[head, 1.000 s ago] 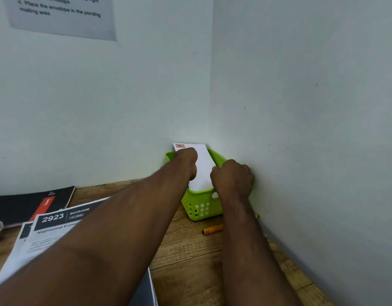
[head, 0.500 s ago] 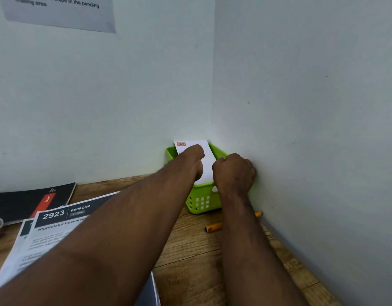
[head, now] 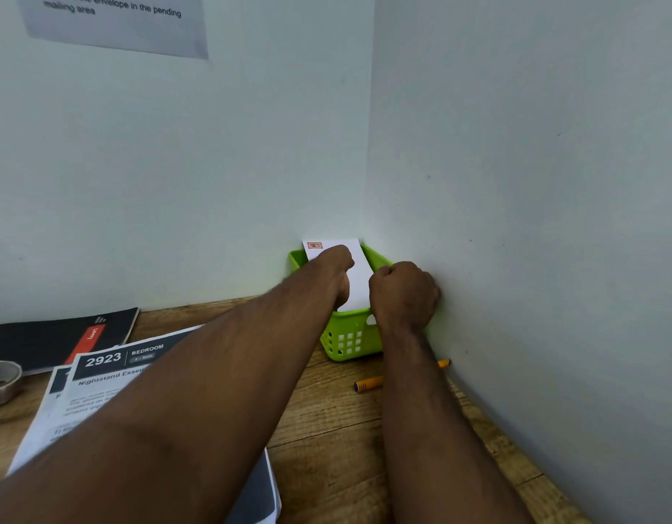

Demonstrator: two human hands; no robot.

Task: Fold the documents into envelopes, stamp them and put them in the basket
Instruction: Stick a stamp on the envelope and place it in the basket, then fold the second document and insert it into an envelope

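At the far corner of the bench [head: 327,429], where two walls meet, a white envelope [head: 359,281] with a red stamp [head: 314,245] at its top left stands tilted in the green basket [head: 349,340], its upper end leaning toward the back wall. The left hand [head: 336,272] is curled against the envelope's left edge, seemingly gripping it, though its fingers are hidden. The right hand [head: 402,295] is closed over the basket's right rim, beside the side wall, steadying it. To finish this step well, I judge the envelope should be slid down until it rests inside the basket, while the right hand keeps the light basket from sliding or tipping. An orange pen [head: 368,383] lies just in front of the basket. Printed documents [head: 100,380] remain further left, beside a black notebook [head: 58,340] and a tape roll [head: 1,380].
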